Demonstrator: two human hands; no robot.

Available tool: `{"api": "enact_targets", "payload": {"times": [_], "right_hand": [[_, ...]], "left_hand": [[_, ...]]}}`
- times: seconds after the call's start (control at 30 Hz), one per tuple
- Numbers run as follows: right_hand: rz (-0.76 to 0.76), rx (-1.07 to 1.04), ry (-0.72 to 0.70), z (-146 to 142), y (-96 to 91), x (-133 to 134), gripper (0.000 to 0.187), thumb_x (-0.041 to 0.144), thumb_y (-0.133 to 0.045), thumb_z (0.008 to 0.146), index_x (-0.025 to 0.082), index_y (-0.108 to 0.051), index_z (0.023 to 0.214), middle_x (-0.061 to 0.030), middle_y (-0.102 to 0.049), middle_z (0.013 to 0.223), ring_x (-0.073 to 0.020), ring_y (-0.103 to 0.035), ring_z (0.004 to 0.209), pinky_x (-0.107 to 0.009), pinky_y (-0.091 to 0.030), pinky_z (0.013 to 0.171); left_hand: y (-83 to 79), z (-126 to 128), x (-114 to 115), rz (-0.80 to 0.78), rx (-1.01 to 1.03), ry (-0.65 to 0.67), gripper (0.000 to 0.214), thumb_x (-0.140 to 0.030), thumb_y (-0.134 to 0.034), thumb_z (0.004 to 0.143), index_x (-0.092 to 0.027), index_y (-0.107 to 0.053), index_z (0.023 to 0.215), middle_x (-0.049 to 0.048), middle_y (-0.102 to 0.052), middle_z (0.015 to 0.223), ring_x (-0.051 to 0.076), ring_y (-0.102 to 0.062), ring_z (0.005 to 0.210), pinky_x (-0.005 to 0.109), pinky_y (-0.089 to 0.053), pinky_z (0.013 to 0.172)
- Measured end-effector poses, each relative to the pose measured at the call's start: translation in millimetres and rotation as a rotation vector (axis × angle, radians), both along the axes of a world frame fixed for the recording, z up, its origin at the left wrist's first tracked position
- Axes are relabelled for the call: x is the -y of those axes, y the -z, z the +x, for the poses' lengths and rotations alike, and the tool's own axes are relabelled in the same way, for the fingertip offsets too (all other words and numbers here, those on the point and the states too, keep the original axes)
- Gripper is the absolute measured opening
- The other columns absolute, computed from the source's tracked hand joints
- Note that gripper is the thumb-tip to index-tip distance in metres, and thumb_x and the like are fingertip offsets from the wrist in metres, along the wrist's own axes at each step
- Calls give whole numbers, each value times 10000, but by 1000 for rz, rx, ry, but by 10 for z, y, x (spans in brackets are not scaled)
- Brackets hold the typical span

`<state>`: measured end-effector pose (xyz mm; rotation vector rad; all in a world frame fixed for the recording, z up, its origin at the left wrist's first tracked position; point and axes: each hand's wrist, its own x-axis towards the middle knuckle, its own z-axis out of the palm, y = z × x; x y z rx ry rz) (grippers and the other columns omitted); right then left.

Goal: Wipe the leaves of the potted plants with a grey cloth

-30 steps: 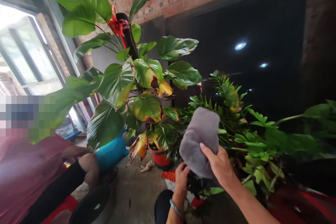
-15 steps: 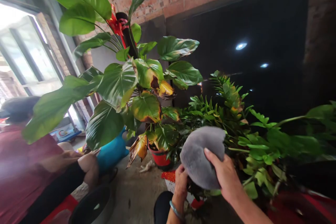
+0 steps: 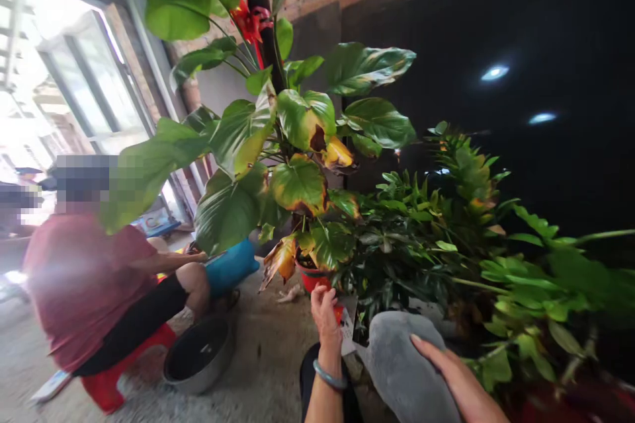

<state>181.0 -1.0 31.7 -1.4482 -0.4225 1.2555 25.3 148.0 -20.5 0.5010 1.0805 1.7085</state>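
Note:
My right hand (image 3: 449, 370) grips a soft grey cloth (image 3: 404, 363) low at the bottom of the view, in front of a bushy small-leaved plant (image 3: 446, 225). My left hand (image 3: 325, 310), with a green bangle on the wrist, is raised with its fingers curled by a red pot (image 3: 311, 277) and a dark leaf; what it pinches is unclear. A tall plant with large green and yellowing leaves (image 3: 278, 145) rises from that pot along a dark pole tied with a red ribbon (image 3: 248, 20).
Another person in a red shirt (image 3: 84, 277) sits on a low red stool (image 3: 106, 386) at the left beside a metal basin (image 3: 198, 353) and a blue container (image 3: 231, 264). Behind stand a brick wall, a dark glossy panel (image 3: 520, 46) and a bright window (image 3: 59, 79).
My right hand has lowered the grey cloth from the leaves down to the bottom of the view. The camera has swung left, showing more of the seated person and the basin.

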Motion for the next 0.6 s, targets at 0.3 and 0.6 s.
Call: {"api": "enact_targets", "payload": {"times": [0.3,0.6], "right_hand": [[90,239,-62,-23,-490,89,383,495,-805,490,210,-747,740,-114,-776,885,-373,-682,954,-398,-535,779],[389,-36,240,-135,-1480,-604,257,322,-749,485,234,-652,705,-24,-697,553,-262,-686,573,-361,-547,541]], "left_hand": [[-252,-24,-249,122,-66,134,497,-367,-659,646,-160,-681,1097,158,-599,1328,293,-500,1273,393,-378,1048],[193,-62,-347,3,-494,97,496,-286,-607,709,-151,-645,1184,198,-490,1439,346,-300,1425,454,-203,1169]]}}
